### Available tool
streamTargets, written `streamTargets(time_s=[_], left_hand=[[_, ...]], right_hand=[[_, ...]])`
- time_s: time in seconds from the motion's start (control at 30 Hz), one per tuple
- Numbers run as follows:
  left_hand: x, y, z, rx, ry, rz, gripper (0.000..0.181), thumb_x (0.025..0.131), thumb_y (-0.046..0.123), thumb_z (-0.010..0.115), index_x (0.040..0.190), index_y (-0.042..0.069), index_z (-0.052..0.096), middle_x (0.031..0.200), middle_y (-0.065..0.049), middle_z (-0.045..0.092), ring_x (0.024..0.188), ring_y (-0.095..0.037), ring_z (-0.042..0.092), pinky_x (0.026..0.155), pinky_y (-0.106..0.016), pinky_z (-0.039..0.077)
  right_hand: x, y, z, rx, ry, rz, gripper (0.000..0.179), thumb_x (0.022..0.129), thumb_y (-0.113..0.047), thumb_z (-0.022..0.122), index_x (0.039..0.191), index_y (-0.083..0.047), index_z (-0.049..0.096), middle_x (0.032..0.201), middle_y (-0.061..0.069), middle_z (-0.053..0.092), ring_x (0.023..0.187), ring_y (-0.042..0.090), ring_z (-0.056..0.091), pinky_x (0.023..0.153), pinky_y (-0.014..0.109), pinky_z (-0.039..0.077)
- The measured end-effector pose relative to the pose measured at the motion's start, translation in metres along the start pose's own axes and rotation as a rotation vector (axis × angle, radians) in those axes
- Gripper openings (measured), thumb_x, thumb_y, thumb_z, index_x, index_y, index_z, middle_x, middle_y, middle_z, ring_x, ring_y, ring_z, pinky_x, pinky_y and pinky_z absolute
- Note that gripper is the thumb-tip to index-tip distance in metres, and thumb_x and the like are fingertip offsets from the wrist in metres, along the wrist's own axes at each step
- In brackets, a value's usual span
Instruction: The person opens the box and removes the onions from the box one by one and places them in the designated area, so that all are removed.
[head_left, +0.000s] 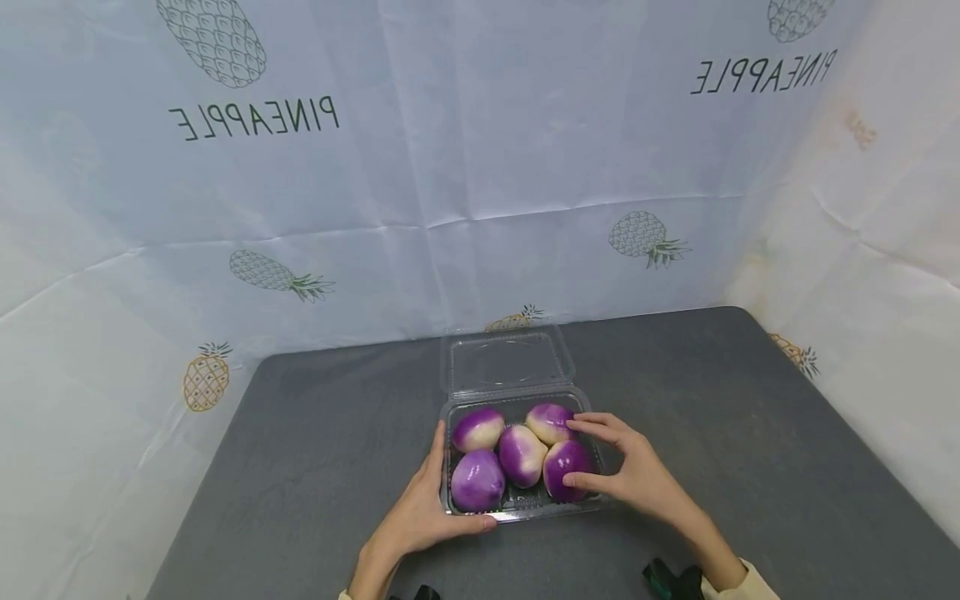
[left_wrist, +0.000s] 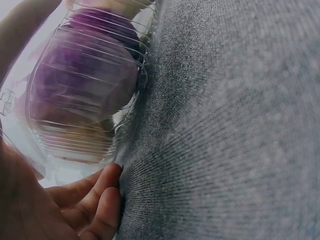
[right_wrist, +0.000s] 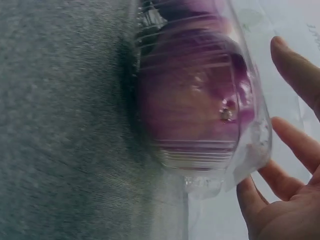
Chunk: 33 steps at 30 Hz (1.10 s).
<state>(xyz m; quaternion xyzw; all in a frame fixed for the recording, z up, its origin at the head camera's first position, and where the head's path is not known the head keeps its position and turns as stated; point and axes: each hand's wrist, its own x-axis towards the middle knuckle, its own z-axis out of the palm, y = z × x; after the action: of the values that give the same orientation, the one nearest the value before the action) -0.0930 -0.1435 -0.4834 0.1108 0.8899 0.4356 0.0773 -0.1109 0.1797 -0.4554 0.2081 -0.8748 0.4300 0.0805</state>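
A clear plastic clamshell container (head_left: 528, 515) holds several glossy purple-and-cream turnips (head_left: 477, 482). Its lid (head_left: 506, 358) lies folded back, away from me. My left hand (head_left: 420, 510) holds the container's near left corner, with the thumb along the front rim and the fingers up the left side. In the left wrist view, that hand's fingers (left_wrist: 104, 200) bend at the container's end, close to the table. Over the right side spreads my right hand (head_left: 633, 468), its thumb at the near right turnip (head_left: 564, 467) and its fingertips over the far right turnip (head_left: 550, 421).
The dark grey tabletop (head_left: 337, 450) extends on both sides of the container. White cloth printed with pineapples (head_left: 525, 158) hangs behind the table and along its sides. Dark straps (head_left: 675, 579) show near the wrists at the bottom edge.
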Motion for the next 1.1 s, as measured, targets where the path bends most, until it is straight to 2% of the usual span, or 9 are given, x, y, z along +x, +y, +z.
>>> streamTargets(time_s=[0.13, 0.4, 0.5, 0.73, 0.93, 1.1], left_hand=[[0.000, 0.000, 0.000, 0.004, -0.003, 0.000, 0.151, 0.061, 0.059, 0.094, 0.165, 0.024, -0.010, 0.159, -0.019, 0.043, 0.148, -0.037, 0.041, 0.116, -0.061, 0.036], [-0.001, 0.000, 0.000, 0.003, -0.011, -0.003, 0.151, 0.061, 0.057, 0.094, 0.165, 0.025, -0.011, 0.161, -0.021, 0.040, 0.148, -0.039, 0.040, 0.116, -0.062, 0.036], [0.000, 0.001, 0.000, 0.001, -0.010, -0.002, 0.151, 0.061, 0.057, 0.094, 0.165, 0.026, -0.010, 0.160, -0.020, 0.041, 0.148, -0.038, 0.041, 0.115, -0.062, 0.036], [0.000, 0.000, 0.000, 0.006, -0.008, -0.004, 0.151, 0.061, 0.057, 0.094, 0.165, 0.026, -0.010, 0.161, -0.020, 0.040, 0.148, -0.038, 0.040, 0.116, -0.062, 0.036], [0.000, -0.001, -0.001, 0.003, -0.009, -0.014, 0.150, 0.061, 0.058, 0.094, 0.165, 0.027, -0.011, 0.164, -0.021, 0.034, 0.150, -0.040, 0.036, 0.116, -0.063, 0.035], [0.000, -0.001, -0.001, -0.005, -0.011, -0.018, 0.150, 0.061, 0.058, 0.094, 0.165, 0.027, -0.010, 0.164, -0.021, 0.035, 0.150, -0.039, 0.036, 0.116, -0.062, 0.035]], right_hand=[[-0.004, -0.001, 0.004, -0.052, 0.018, 0.008, 0.064, 0.070, -0.030, 0.095, 0.128, -0.015, 0.072, 0.129, 0.004, 0.067, 0.122, 0.032, 0.060, 0.094, 0.054, 0.054], [-0.008, 0.003, 0.009, -0.042, 0.013, 0.027, 0.062, 0.070, -0.031, 0.095, 0.126, -0.013, 0.073, 0.129, 0.009, 0.065, 0.123, 0.041, 0.058, 0.093, 0.064, 0.051], [-0.008, 0.004, 0.009, -0.056, 0.005, 0.032, 0.063, 0.070, -0.035, 0.095, 0.126, -0.016, 0.073, 0.127, 0.007, 0.064, 0.121, 0.037, 0.059, 0.092, 0.061, 0.053], [-0.007, 0.003, 0.010, -0.106, 0.004, 0.025, 0.066, 0.067, -0.042, 0.096, 0.125, -0.021, 0.074, 0.119, -0.003, 0.061, 0.110, 0.018, 0.057, 0.089, 0.042, 0.054], [-0.006, 0.001, 0.012, -0.128, 0.000, 0.024, 0.066, 0.066, -0.043, 0.096, 0.124, -0.020, 0.074, 0.119, -0.002, 0.060, 0.110, 0.019, 0.057, 0.088, 0.046, 0.053], [-0.005, 0.000, 0.013, -0.153, 0.004, 0.004, 0.066, 0.065, -0.040, 0.097, 0.123, -0.019, 0.075, 0.119, -0.002, 0.060, 0.109, 0.019, 0.055, 0.087, 0.046, 0.052]])
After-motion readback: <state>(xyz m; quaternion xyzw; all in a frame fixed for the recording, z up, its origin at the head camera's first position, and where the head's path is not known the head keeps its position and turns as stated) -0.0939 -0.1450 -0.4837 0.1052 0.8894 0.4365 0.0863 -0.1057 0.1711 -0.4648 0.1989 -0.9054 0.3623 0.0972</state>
